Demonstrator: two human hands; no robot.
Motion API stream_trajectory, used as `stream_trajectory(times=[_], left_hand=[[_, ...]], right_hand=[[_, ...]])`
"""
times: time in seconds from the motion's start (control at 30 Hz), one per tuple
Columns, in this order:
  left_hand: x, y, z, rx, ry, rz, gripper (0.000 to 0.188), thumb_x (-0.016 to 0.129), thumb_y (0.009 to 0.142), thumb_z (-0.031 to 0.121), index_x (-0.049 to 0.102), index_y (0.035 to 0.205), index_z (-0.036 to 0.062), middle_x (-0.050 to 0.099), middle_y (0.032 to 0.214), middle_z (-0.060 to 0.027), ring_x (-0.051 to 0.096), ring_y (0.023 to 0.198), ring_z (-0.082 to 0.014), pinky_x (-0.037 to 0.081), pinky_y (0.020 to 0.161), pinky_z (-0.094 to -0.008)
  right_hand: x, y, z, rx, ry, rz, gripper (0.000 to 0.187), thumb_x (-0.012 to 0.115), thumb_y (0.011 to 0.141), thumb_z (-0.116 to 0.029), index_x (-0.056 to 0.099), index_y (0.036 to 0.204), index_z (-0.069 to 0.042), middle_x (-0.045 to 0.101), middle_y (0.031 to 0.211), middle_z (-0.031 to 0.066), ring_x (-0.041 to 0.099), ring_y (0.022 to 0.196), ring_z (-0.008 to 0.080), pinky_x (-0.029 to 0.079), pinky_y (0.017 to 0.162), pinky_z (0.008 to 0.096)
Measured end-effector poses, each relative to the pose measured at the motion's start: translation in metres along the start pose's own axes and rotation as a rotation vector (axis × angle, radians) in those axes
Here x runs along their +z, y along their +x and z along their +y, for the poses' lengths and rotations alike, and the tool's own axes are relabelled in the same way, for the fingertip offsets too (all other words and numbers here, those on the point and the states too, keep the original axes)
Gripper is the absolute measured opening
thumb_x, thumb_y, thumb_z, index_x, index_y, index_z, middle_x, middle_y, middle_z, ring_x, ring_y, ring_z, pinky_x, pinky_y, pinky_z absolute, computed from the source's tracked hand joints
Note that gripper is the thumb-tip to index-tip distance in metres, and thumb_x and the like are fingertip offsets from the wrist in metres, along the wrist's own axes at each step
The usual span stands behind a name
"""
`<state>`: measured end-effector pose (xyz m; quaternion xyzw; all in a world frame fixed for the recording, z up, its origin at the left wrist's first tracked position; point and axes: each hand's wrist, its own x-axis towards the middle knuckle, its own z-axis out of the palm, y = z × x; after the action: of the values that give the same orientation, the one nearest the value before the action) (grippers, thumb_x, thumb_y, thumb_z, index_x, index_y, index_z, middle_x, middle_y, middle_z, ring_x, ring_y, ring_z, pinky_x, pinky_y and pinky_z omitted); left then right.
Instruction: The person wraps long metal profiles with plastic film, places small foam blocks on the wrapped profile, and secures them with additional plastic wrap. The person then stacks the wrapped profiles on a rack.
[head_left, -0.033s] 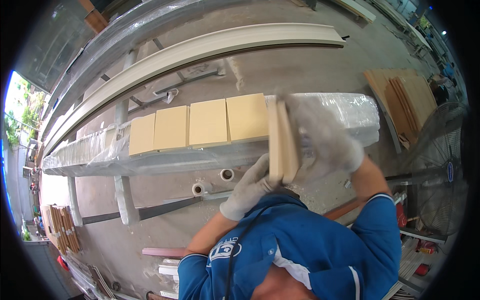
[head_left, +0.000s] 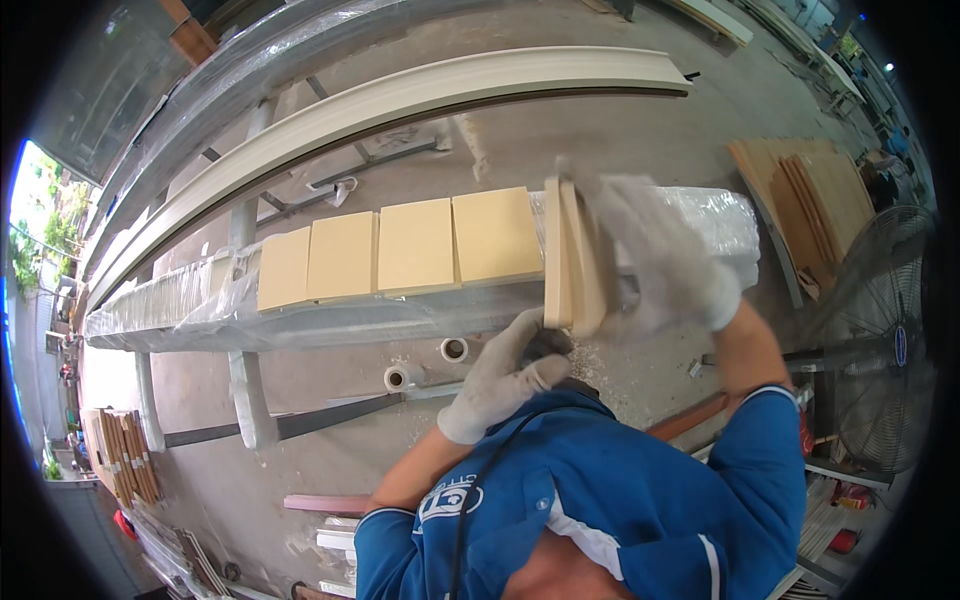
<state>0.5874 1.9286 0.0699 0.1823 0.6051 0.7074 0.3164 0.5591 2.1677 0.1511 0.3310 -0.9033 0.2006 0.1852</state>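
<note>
Two cream panels (head_left: 560,260), seen nearly edge-on, stand upright in front of me, slightly fanned apart at the top. My gloved right hand (head_left: 665,265), smeared by motion, holds them from the right side. At their lower end is my gloved left hand (head_left: 500,375); its thumb and forefinger are spread, with the forefinger tip at the panels' bottom corner. A dark patch shows between those fingers, and I cannot make out what it is. Left of the held panels, several flat cream panels (head_left: 417,245) lie in a row on a long plastic-wrapped bundle (head_left: 400,315).
A long cream profile (head_left: 450,88) runs across behind the bundle on metal supports. Two rolls (head_left: 398,378) sit on the floor below the bundle. At right stand leaning brown boards (head_left: 810,190) and a large fan (head_left: 880,330). Stacked strips (head_left: 125,455) are at far left.
The held panels have shifted slightly up and right with my right hand. My left hand's fingers have come away from around their lower end and spread.
</note>
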Motion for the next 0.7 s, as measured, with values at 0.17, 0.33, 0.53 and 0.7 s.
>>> stream_trajectory(times=[0.17, 0.33, 0.53, 0.7], left_hand=[[-0.022, 0.001, 0.021, 0.335, 0.365, 0.232, 0.072, 0.089, 0.078, 0.048, 0.065, 0.122, -0.0034, 0.07, 0.1, -0.0086, 0.066, 0.095, -0.0172, 0.052, 0.087, -0.0327], [-0.038, 0.001, 0.03, 0.445, 0.523, 0.362, 0.063, 0.087, 0.08, 0.044, 0.066, 0.12, 0.0002, 0.072, 0.101, -0.0122, 0.07, 0.094, -0.0223, 0.054, 0.083, -0.034], [-0.039, 0.0, 0.026, 0.418, 0.525, 0.423, 0.058, 0.086, 0.082, 0.043, 0.068, 0.118, 0.0009, 0.073, 0.102, -0.014, 0.072, 0.093, -0.0249, 0.056, 0.082, -0.0354], [-0.041, 0.001, 0.03, 0.475, 0.631, 0.455, 0.055, 0.086, 0.082, 0.04, 0.068, 0.117, 0.0007, 0.073, 0.101, -0.014, 0.072, 0.092, -0.025, 0.055, 0.082, -0.035]], right_hand=[[-0.009, 0.022, 0.036, 0.206, -0.211, -0.503, 0.115, 0.086, 0.06, -0.043, 0.038, 0.152, 0.007, 0.061, 0.128, 0.0218, 0.06, 0.114, 0.0368, 0.045, 0.098, 0.0438], [0.01, 0.026, 0.046, 0.224, -0.151, -0.596, 0.111, 0.084, 0.059, -0.045, 0.042, 0.15, 0.004, 0.062, 0.126, 0.0199, 0.061, 0.112, 0.0338, 0.045, 0.095, 0.0421], [0.005, 0.021, 0.051, 0.185, -0.189, -0.608, 0.107, 0.085, 0.058, -0.044, 0.047, 0.146, 0.003, 0.063, 0.124, 0.0184, 0.061, 0.111, 0.0332, 0.045, 0.093, 0.041], [-0.001, 0.022, 0.06, 0.113, -0.276, -0.58, 0.104, 0.085, 0.056, -0.043, 0.05, 0.144, 0.0, 0.065, 0.118, 0.0168, 0.065, 0.102, 0.0337, 0.047, 0.087, 0.0427]])
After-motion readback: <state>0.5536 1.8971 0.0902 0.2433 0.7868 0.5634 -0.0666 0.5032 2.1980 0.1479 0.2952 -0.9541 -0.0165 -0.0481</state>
